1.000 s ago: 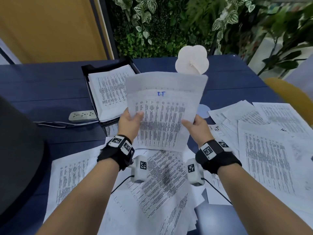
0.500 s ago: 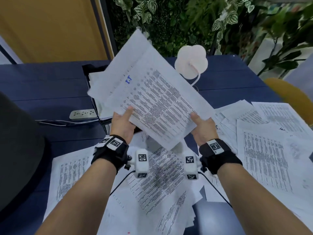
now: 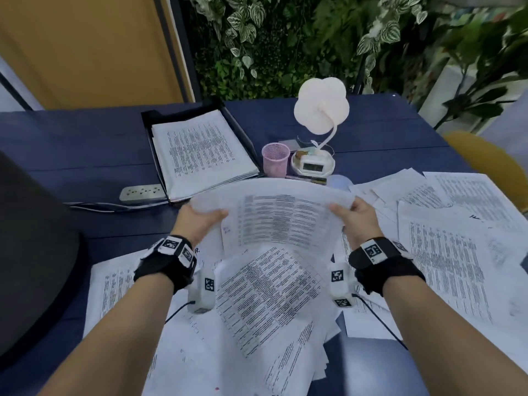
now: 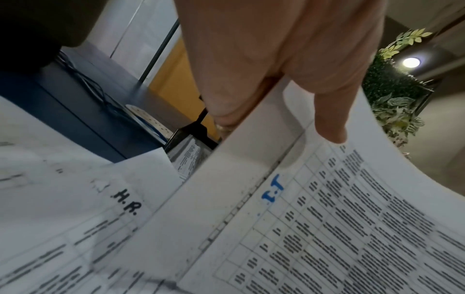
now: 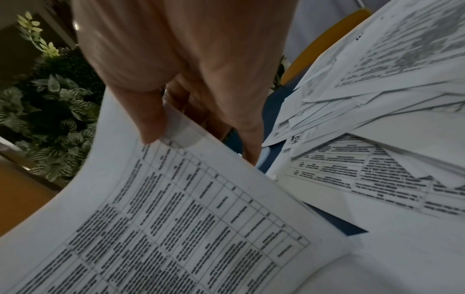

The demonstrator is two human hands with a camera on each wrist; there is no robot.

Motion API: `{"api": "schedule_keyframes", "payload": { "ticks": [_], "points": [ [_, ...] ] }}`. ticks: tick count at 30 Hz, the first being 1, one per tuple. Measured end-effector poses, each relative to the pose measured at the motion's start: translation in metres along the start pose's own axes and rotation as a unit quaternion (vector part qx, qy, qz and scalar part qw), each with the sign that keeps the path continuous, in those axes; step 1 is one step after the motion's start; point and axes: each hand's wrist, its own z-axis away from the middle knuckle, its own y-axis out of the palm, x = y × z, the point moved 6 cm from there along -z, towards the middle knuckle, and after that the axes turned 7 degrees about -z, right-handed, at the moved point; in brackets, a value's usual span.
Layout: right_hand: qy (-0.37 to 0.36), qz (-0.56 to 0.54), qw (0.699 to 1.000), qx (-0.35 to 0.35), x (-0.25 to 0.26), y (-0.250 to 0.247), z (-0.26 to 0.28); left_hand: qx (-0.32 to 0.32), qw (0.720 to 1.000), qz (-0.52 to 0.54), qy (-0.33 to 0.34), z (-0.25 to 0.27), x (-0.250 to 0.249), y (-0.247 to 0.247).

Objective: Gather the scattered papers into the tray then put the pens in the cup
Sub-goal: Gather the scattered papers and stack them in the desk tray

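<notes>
Both hands hold one printed sheet (image 3: 274, 215) by its two short ends, bowed and lying crosswise above the loose papers. My left hand (image 3: 200, 221) pinches the left end, thumb on top (image 4: 329, 119), near a blue "I.T" mark (image 4: 273, 189). My right hand (image 3: 357, 218) pinches the right end (image 5: 176, 127). The black tray (image 3: 151, 124) with a paper stack (image 3: 200, 152) sits at the far left. A pink mesh cup (image 3: 275, 159) stands right of it. Pens (image 3: 305, 179) lie just in front of the cup, partly hidden by the held sheet.
Scattered printed sheets (image 3: 443, 252) cover the near and right part of the blue table (image 3: 71, 144). A white flower-shaped lamp with a clock base (image 3: 313, 164) stands beside the cup. A power strip (image 3: 141, 193) lies left of the tray. A dark chair back (image 3: 28, 252) is at the left.
The held sheet has swung from upright, then tilted over the tray, down to a low crosswise position in front of the tray. Cup and lamp base, hidden before, now show.
</notes>
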Motion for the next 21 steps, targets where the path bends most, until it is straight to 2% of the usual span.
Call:
{"api": "schedule_keyframes", "payload": {
  "ticks": [4, 5, 7, 9, 11, 13, 14, 15, 18, 20, 21],
  "points": [
    [-0.012, 0.046, 0.999, 0.009, -0.001, -0.002, -0.002, -0.022, 1.000, -0.020, 0.007, 0.004, 0.005, 0.004],
    [-0.034, 0.069, 0.997, 0.004, 0.003, -0.001, -0.004, -0.030, 0.999, -0.027, 0.007, 0.002, 0.005, 0.002],
    [-0.092, 0.182, 0.979, -0.007, 0.020, 0.002, -0.007, -0.041, 0.998, -0.038, 0.006, -0.002, 0.001, -0.003],
    [-0.130, 0.363, 0.922, -0.022, 0.038, 0.009, -0.007, -0.035, 0.998, -0.049, 0.014, -0.004, -0.007, -0.005],
    [-0.141, 0.537, 0.832, -0.016, 0.052, 0.022, -0.003, -0.022, 0.997, -0.065, 0.030, -0.006, -0.019, -0.005],
    [-0.151, 0.629, 0.762, 0.032, 0.055, 0.038, 0.001, 0.000, 0.995, -0.090, 0.049, -0.004, -0.034, -0.003],
    [-0.159, 0.646, 0.744, 0.060, 0.054, 0.046, 0.004, 0.014, 0.993, -0.103, 0.060, -0.002, -0.041, -0.002],
    [-0.168, 0.650, 0.736, 0.085, 0.054, 0.053, 0.005, 0.021, 0.991, -0.113, 0.068, -0.002, -0.046, -0.001],
    [-0.174, 0.632, 0.744, 0.129, 0.055, 0.062, 0.008, -0.002, 0.990, -0.123, 0.073, -0.002, -0.054, -0.004],
    [-0.176, 0.615, 0.757, 0.130, 0.059, 0.061, 0.008, -0.032, 0.990, -0.102, 0.089, -0.005, -0.055, -0.009],
    [-0.172, 0.594, 0.776, 0.128, 0.061, 0.058, 0.005, -0.059, 0.987, -0.107, 0.107, -0.005, -0.056, -0.012]
  ]
}}
